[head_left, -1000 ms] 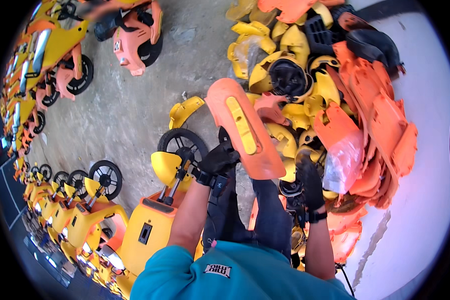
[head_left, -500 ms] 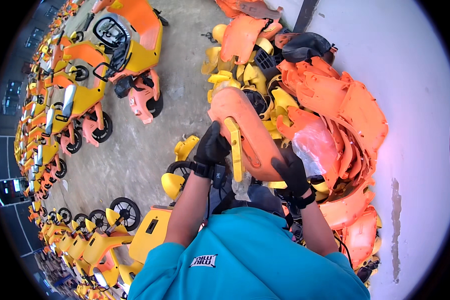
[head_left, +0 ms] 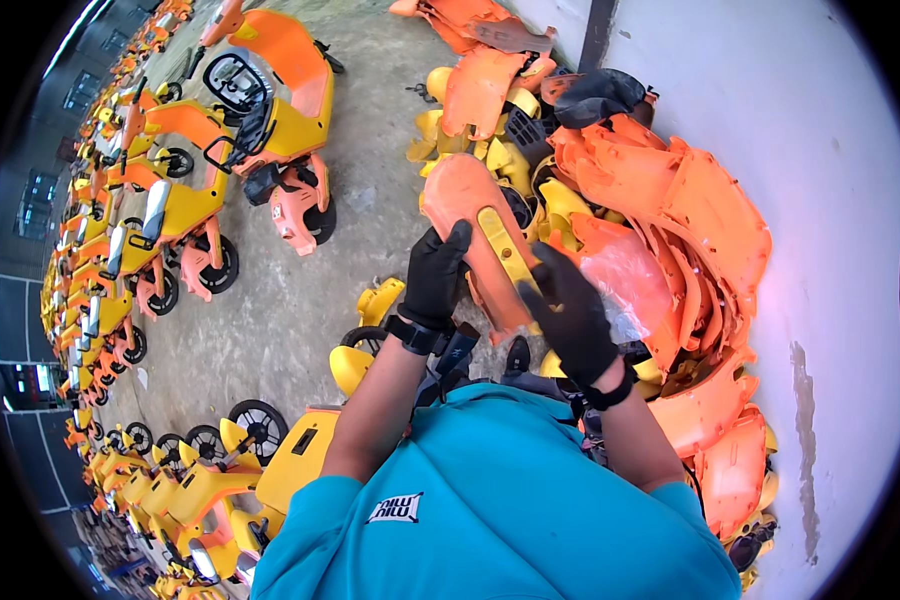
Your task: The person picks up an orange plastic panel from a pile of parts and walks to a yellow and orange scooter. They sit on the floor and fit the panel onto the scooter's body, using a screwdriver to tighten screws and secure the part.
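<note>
While the left hand (head_left: 436, 280) grasped the orange scooter panel (head_left: 460, 190) by its left edge above the concrete floor (head_left: 370, 220), the right hand (head_left: 574, 318) overlapped the yellow strip (head_left: 504, 246), its grip impossible to tell. Holding the panel steady while handling the strip seemed wise; the panel's underside and right-hand contact were hidden.

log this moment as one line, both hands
left hand: holding orange panel by edge | right hand: at lower end of yellow strip, contact unclear | right side: heap of shell parts
</note>
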A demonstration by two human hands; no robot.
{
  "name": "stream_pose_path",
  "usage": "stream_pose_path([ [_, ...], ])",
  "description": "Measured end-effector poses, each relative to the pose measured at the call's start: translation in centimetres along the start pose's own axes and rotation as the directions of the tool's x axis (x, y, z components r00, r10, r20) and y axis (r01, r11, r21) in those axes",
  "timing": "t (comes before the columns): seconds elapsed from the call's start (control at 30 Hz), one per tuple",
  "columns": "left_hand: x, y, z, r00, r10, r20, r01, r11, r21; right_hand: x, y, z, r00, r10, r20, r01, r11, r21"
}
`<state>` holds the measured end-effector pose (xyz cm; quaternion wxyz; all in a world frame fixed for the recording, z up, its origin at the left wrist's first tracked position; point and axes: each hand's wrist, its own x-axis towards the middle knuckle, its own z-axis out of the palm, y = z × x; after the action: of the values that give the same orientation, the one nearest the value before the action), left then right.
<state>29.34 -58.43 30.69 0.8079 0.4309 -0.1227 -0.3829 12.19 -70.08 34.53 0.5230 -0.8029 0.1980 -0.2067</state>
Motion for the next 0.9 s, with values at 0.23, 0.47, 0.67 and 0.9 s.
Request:
stream_pose_path([
  [0.23, -0.8, 0.0, 1.7, 0.991, 0.13, -0.041, -0.105, 0.921, 0.376, 1.6, 2.4, 2.6, 0.97, -0.239, -0.051, 0.209, 0.919, -0.333],
  [0.47, -1.0, 0.4, 1.2, 0.973, 0.229, 0.028, -0.189, 0.719, 0.669, 3.4, 3.5, -0.2, 0.968, -0.123, 0.218, 0.15, 0.982, -0.113],
  [0.67, -1.3, 1.0, 2.3, 0.947, 0.29, 0.14, -0.25, 0.386, 0.888, 3.8, 4.3, 2.8, 0.995, -0.019, 0.095, 0.014, 0.999, 0.049],
  [0.9, -2.8, -1.0, 0.6, 0.955, 0.283, -0.085, -0.18, 0.786, 0.591, 3.7, 3.6, 7.8, 0.988, -0.051, -0.148, 0.077, 0.982, 0.173],
])
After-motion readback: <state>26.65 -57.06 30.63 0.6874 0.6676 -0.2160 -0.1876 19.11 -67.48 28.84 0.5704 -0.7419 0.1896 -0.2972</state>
